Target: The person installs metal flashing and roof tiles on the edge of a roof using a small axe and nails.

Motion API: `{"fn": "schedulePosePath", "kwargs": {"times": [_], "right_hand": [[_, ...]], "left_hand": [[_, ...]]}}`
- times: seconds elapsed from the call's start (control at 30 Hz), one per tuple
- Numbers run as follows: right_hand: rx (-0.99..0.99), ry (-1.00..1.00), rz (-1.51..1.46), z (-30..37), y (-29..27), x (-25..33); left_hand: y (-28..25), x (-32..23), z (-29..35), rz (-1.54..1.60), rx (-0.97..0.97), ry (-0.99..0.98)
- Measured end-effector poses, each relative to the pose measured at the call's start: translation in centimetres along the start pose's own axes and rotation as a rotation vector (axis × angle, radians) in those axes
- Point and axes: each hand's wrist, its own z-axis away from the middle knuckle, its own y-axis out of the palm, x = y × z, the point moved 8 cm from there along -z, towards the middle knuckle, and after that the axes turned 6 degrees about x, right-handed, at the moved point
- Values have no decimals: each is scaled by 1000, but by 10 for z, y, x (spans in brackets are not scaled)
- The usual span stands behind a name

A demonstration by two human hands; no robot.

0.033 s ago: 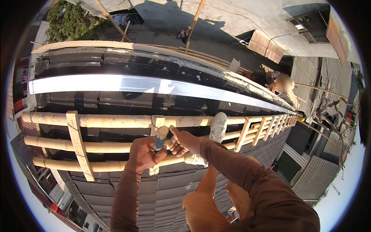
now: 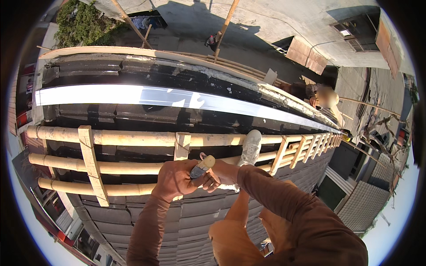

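My left hand [image 2: 175,179] is wrapped round a short hand tool [image 2: 202,167] with a blunt tan end and a dark blue-grey grip. The tool's other end is hidden. Tight against it, to the right, is my right hand [image 2: 214,179], its fingers partly curled. Behind the left hand and tool, what those fingers may hold cannot be made out. Both hands are over the middle and near bamboo poles [image 2: 128,167], just below a wooden crosspiece [image 2: 181,148] that lies across the far pole [image 2: 133,138].
My shoe [image 2: 251,146] rests on the bamboo frame. Dark roof tiles [image 2: 155,230] slope below it. Beyond runs a shiny metal strip [image 2: 155,96], then the roof edge and a drop to the lane. Another person [image 2: 335,113] is at the far right edge.
My left hand and the tool have moved right and slightly nearer, and the tool now tilts to the right. My right hand has shifted slightly nearer, with its fingers partly hidden by the tool.
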Motion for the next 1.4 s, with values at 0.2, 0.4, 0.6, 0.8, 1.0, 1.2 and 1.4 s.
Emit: {"fn": "schedulePosePath", "kwargs": {"times": [0.2, 0.4, 0.6, 0.8, 1.0, 1.2, 1.4], "right_hand": [[102, -415, -10, 63, -18, -58], [-137, -424, -518, 102, -57, -70], [-436, -421, -525, 122, -82, -63], [-399, -378, -542, 113, -84, -46], [-364, -412, -524, 101, -94, -25], [-418, -411, -459, 104, -97, -1], [-418, -456, -431, 107, -93, 14]], "left_hand": [[93, -92, 10, -209, 186, 363], [43, -32, 19, -246, 120, 90], [-77, 232, 50, -889, 137, -859], [-100, 270, 50, -917, 157, -796], [-99, 258, 47, -851, 204, -936], [-99, 262, 55, -740, 117, -946], [-101, 262, 49, -767, 101, -939]]}}
